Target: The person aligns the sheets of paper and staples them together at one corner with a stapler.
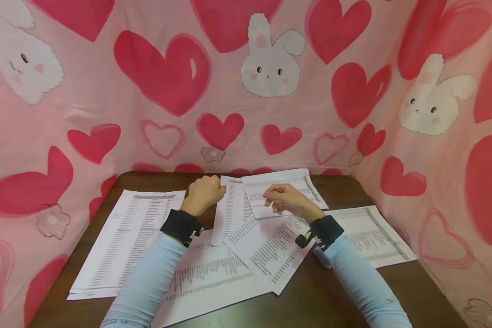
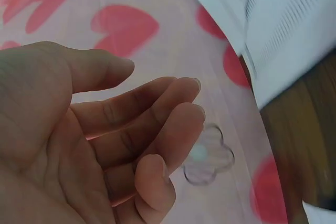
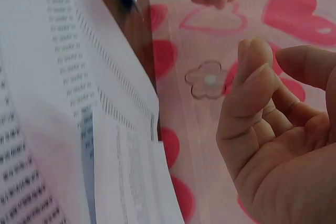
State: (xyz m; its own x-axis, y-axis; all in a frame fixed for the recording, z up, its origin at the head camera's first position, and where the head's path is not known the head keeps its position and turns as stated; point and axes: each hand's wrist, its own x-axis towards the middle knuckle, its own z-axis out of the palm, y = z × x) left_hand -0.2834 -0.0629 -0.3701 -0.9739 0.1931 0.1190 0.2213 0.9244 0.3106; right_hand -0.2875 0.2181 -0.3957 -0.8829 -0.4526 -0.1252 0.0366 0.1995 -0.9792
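My left hand [image 1: 205, 193] hovers over the gap between the left stack of printed sheets [image 1: 131, 241] and a narrow upright sheet [image 1: 231, 209]. In the left wrist view its fingers [image 2: 173, 129] bend loosely, with nothing in the palm. Above a printed sheet [image 1: 289, 180] at the back is my right hand [image 1: 289, 200], its fingers relaxed and slightly curled. The right wrist view shows that hand [image 3: 278, 129] holding nothing, thumb apart from the fingers. Below the hands, a tilted sheet [image 1: 270, 246] overlaps a larger front sheet [image 1: 213, 282].
Another printed sheet [image 1: 373, 237] lies at the right side of the dark wooden table [image 1: 311, 300]. A small pale object [image 1: 322, 258] is partly hidden by the right forearm. A pink curtain [image 1: 225, 100] with hearts and rabbits surrounds the table's back and sides.
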